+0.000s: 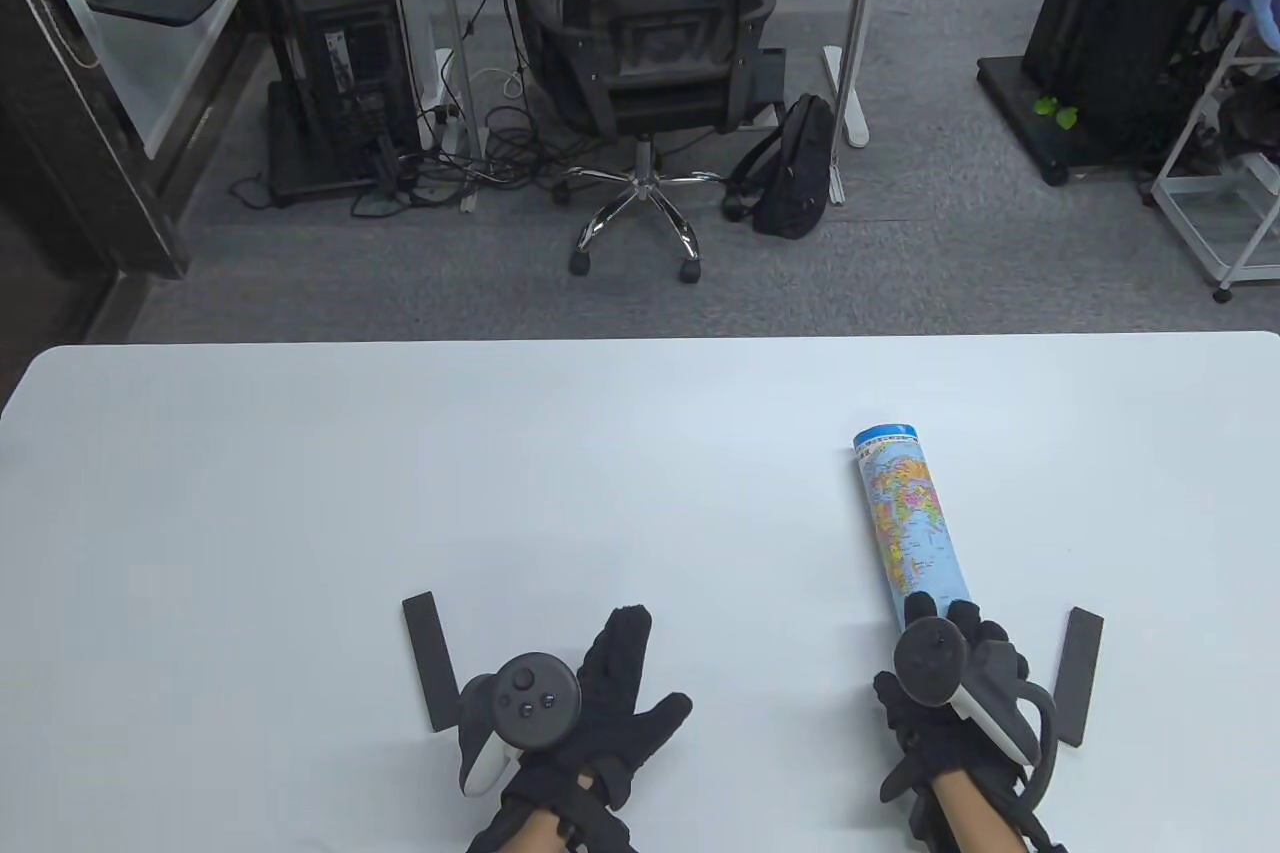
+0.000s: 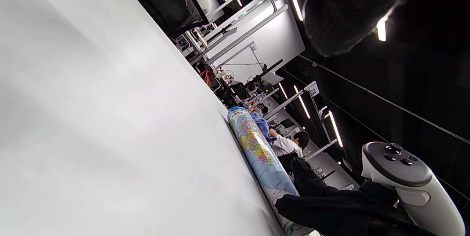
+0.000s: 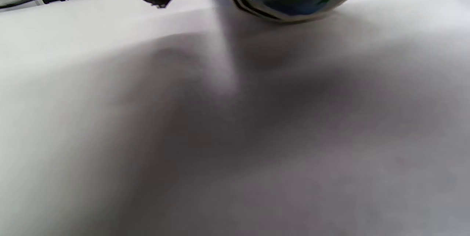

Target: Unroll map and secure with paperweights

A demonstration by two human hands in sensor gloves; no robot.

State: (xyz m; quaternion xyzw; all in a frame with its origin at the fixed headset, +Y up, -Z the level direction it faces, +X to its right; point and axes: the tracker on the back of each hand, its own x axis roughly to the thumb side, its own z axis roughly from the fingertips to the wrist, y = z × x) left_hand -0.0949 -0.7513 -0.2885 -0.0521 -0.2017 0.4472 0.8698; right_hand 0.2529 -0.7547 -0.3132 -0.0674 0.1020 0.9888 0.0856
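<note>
Right hand (image 1: 950, 683) grips map (image 1: 908, 518) near end, lower right; left hand (image 1: 590, 703) fingers spread, empty. Risk: map springs back before weights (image 1: 432, 661) land.

Black knit gloves (image 1: 610, 693), grey-white trackers (image 1: 525, 688), bare wrists (image 1: 965, 808)

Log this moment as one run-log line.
map: rolled, on table | right hand: on its near end | left hand: free, fingers spread | paperweights: untouched
</note>
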